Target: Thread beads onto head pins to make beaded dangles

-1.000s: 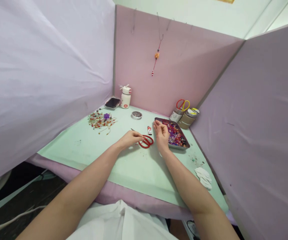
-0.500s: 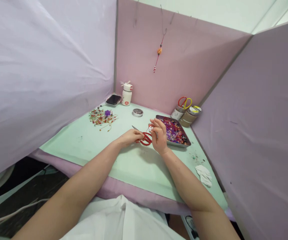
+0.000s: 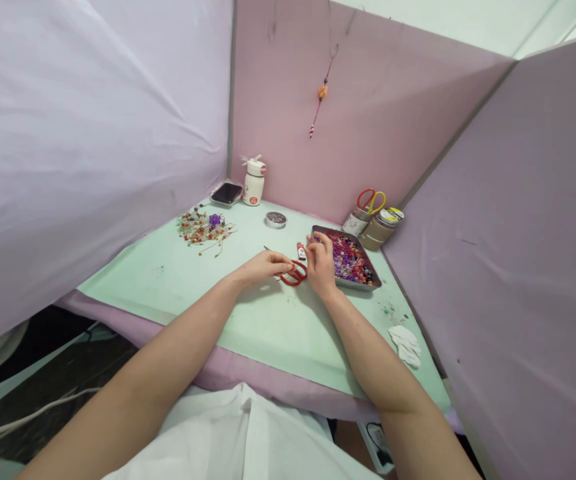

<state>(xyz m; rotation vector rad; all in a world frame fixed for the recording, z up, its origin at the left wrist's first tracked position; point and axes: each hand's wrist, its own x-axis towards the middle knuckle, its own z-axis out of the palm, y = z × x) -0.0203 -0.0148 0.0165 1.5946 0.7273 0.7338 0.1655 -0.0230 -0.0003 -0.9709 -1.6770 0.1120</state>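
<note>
Scissors, then bead tray, block rightward — near left, mat lies open.

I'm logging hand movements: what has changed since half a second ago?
The right hand has shifted right, uncovering more of the small red-and-white item; the left hand has edged right toward the scissors' handles. No grasp or release is clear. The bead tray and tin stayed put.

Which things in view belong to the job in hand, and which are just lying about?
Likely the job: red scissors by the left hand; beads in the tray by the right hand; beaded strings.

Apparently lying about: phone; bottle; white cloth.
</note>
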